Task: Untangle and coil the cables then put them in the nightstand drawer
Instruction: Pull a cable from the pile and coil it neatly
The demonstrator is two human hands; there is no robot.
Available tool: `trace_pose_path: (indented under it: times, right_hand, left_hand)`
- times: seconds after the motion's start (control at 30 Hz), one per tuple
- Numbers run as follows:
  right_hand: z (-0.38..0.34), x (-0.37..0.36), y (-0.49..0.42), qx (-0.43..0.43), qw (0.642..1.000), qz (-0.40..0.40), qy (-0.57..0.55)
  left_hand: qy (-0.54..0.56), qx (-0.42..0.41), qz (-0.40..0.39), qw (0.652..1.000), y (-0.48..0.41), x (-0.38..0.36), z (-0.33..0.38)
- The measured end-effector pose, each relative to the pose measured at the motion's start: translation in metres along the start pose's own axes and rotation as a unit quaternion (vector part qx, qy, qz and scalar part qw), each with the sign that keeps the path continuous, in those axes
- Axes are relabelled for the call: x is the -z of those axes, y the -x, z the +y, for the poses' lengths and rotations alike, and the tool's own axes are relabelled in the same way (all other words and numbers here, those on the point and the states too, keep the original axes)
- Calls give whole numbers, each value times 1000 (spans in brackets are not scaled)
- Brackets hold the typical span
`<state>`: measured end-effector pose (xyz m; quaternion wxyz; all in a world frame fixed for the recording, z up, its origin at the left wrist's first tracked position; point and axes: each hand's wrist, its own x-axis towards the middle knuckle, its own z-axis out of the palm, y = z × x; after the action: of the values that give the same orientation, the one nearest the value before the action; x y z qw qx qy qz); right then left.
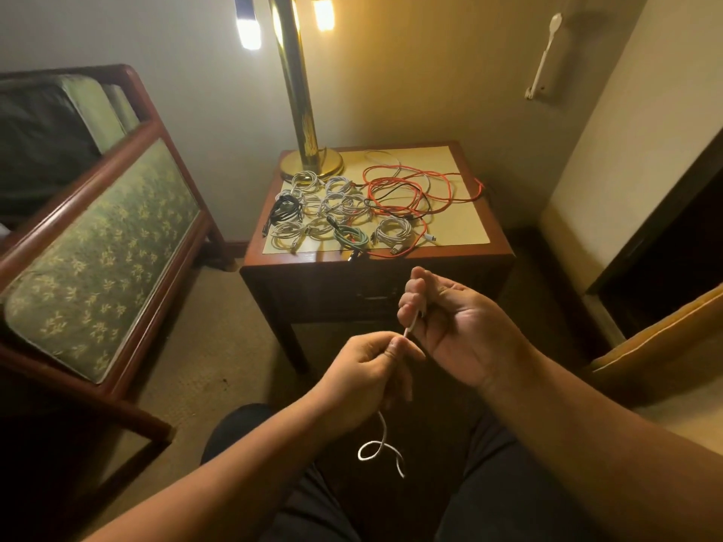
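The white cable (385,428) hung from the left hand (364,373) into a slack loop over the lap. That loose tail could, I judged, kink or pull into a knot if it were wound before being run straight. The left hand's grip was closed, thumb and forefinger pinching the cable. The right hand (454,326), just beside it and higher, had its fingers curled round the cable's upper end, palm toward the camera. A short taut run joined the two grips.

Beyond, on the table (461,224), the finished coils (332,205) lay to the left. A red cable (395,189) sprawled tangled with a dark one to the right, and a careless tug there might drag coils off the edge. The drawer (371,299) below looked shut.
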<state>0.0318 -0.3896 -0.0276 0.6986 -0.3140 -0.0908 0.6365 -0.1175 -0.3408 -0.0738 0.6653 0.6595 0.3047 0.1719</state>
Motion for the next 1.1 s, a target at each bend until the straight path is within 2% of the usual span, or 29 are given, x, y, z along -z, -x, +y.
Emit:
trace_pose_path:
  times: [0.17,0.3,0.33,0.4,0.43,0.47,0.57,0.63,0.77,0.87,0.93,1.03,1.1]
  right_hand:
    - [-11,12,-10,43,995,82,42]
    - [-11,26,-11,77,981,86,153]
    - [-10,29,-10,91,970,71,216]
    - [-6,31,-6,119,908,22,401]
    - [-4,32,-6,112,874,-11,472]
    - [-2,32,-5,80,864,-51,495]
    - [2,30,-4,-54,910,-144,384]
    - [3,29,-2,-100,922,-175,329]
    - [6,25,2,-140,927,-216,273]
    - [9,22,6,-149,930,-206,264]
    - [13,18,10,-156,938,-203,233]
    - [21,9,15,-152,959,-170,167]
    - [23,2,15,-120,973,-144,138]
  left_hand:
    - [-35,26,-84,996,5,-3,8]
    - [-40,14,-141,989,9,0,23]
    - [-44,11,-144,988,10,1,26]
    - [-51,-5,-142,989,9,6,33]
    - [-56,-14,-138,989,8,11,36]
    - [-58,-23,-134,989,7,16,39]
    - [-30,-52,-116,991,3,35,45]
    - [-32,-69,-84,993,3,45,45]
    - [-94,-149,-5,984,-1,52,37]
    - [-168,-244,122,947,-7,47,23]
    - [-170,-278,150,933,-7,41,9]
    - [-6,-211,127,969,-7,31,-8]
    - [22,-180,136,974,-7,26,-17]
